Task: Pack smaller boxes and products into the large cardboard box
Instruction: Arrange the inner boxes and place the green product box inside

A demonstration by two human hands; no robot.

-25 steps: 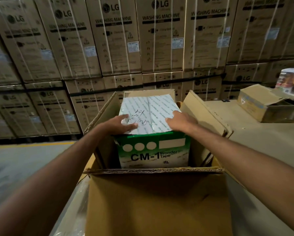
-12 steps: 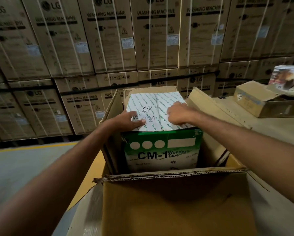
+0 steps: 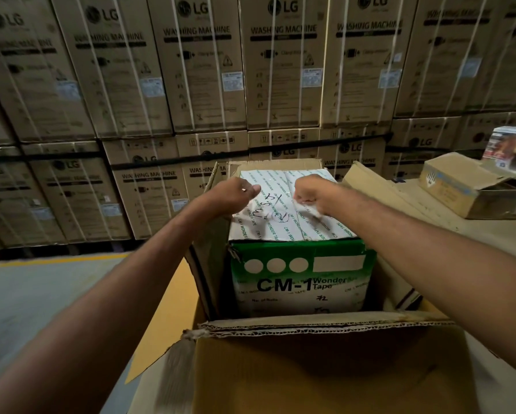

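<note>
Seating the tape box in the large box, left hand and right hand curl fingers atop it, grip unclear; next likely needs a level downward push.

CM-1 tape box sat in large cardboard box. Over its top: L hand at 11 o'clock, curled; R hand at 1, maybe pinching sth, blurred.
</note>
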